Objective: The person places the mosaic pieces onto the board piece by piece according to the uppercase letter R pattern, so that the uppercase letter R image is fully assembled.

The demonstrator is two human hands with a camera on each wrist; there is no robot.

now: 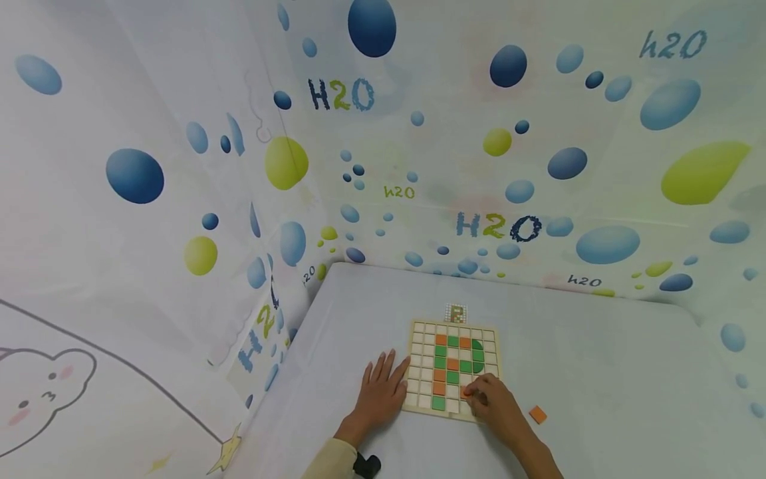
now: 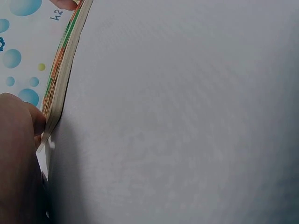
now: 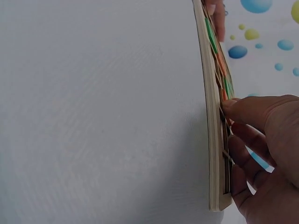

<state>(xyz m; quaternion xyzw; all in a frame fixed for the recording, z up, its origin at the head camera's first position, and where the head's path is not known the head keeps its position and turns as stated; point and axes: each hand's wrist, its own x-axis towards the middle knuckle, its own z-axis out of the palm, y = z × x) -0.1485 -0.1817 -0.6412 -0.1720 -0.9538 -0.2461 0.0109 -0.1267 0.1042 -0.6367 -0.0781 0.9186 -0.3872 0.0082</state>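
Note:
A wooden tile board lies on the white-covered table, its green and orange tiles forming a letter P among pale squares. My left hand rests with fingers spread at the board's left edge. In the left wrist view, part of the left hand shows against the board's side. Over the lower right of the board, my right hand pinches an orange tile, partly hidden by the fingertips. The right wrist view has the thumb low over the board's edge, the other fingers curled beneath it.
A loose orange tile lies on the table right of the board. Just behind the board is a small card printed with a P pattern. A black object sits by the left sleeve. Patterned white sheeting rises behind the table.

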